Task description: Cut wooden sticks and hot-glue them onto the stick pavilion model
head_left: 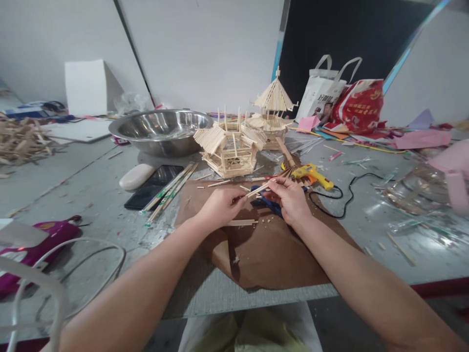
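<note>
My left hand [224,205] and my right hand [287,198] pinch the two ends of a short bundle of thin wooden sticks [258,189], held above a brown sheet [278,254]. Below my right hand lies a blue-handled tool [271,206], partly hidden by the fingers. More wooden sticks [242,223] rest side by side on the sheet, near my left wrist. Behind my hands stands an open-topped pavilion model [230,154] built from sticks, and a second pavilion model with a pointed roof [276,95] is further back.
A yellow glue gun [311,175] with a black cord lies to the right. On the left are a steel bowl [161,146], a phone [146,195], a white oval case [137,176] and wrapped sticks [172,190]. Bags [359,105] stand at the back right.
</note>
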`<action>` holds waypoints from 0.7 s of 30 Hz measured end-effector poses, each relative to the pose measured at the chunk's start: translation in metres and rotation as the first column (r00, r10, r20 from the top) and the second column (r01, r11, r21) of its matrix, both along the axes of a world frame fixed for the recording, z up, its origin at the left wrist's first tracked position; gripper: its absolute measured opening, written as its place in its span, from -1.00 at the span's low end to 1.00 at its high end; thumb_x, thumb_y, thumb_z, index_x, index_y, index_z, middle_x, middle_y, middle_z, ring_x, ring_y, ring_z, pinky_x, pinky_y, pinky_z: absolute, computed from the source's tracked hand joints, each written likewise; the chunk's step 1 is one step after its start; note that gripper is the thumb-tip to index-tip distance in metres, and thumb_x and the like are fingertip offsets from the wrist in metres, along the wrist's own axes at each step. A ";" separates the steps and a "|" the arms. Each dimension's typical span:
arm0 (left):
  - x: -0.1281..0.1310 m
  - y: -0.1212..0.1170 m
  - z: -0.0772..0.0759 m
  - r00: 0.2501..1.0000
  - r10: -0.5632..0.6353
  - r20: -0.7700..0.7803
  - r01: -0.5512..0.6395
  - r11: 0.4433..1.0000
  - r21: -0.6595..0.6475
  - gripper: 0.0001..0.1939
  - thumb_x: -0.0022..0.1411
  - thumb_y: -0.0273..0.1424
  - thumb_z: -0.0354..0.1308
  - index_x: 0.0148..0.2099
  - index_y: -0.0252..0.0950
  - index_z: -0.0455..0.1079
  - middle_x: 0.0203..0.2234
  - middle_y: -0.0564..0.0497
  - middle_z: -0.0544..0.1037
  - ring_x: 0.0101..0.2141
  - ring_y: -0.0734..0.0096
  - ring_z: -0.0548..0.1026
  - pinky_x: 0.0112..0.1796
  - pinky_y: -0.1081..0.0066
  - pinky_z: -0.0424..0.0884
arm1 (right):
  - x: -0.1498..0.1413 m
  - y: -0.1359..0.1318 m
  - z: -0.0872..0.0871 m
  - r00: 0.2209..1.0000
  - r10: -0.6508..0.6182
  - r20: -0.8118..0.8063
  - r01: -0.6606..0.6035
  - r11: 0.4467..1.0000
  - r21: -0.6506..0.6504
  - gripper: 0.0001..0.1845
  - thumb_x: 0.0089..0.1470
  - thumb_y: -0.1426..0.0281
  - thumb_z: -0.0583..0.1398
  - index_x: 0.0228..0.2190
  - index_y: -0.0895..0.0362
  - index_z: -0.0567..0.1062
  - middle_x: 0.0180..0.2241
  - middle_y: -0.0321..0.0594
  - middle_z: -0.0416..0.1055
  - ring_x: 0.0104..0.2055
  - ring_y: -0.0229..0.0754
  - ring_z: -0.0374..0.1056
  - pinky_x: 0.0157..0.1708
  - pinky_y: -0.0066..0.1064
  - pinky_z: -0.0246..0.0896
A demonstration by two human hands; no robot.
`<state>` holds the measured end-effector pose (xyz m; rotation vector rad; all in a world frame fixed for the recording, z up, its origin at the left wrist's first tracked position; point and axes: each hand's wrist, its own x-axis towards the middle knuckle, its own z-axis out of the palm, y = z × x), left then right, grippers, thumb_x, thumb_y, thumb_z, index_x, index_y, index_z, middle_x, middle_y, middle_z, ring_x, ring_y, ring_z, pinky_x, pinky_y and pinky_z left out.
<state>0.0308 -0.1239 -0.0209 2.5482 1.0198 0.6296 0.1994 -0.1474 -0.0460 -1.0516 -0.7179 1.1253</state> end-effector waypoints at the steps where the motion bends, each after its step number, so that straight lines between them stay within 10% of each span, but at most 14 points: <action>1: 0.000 0.000 0.000 1.000 0.004 0.001 -0.004 1.000 -0.001 -0.73 0.11 -0.40 -0.12 -0.34 -0.32 0.40 -0.54 0.01 0.44 -0.49 0.50 0.32 -0.43 0.52 0.17 | 0.000 0.000 0.000 1.000 0.001 0.000 -0.001 1.000 -0.001 -0.74 -0.36 0.37 0.27 -0.52 0.14 0.35 -0.57 -0.35 0.43 -0.62 -0.34 0.33 -0.59 -0.51 0.23; 21: -0.004 0.007 -0.001 0.973 0.232 0.012 -0.232 0.972 -0.035 -0.71 0.10 -0.32 -0.11 -0.40 -0.31 0.41 -0.57 0.00 0.44 -0.51 0.47 0.31 -0.47 0.51 0.14 | -0.004 -0.002 0.000 0.994 0.043 0.097 -0.045 0.999 0.019 -0.75 -0.32 0.32 0.26 -0.51 0.13 0.34 -0.53 -0.33 0.45 -0.56 -0.31 0.34 -0.49 -0.44 0.25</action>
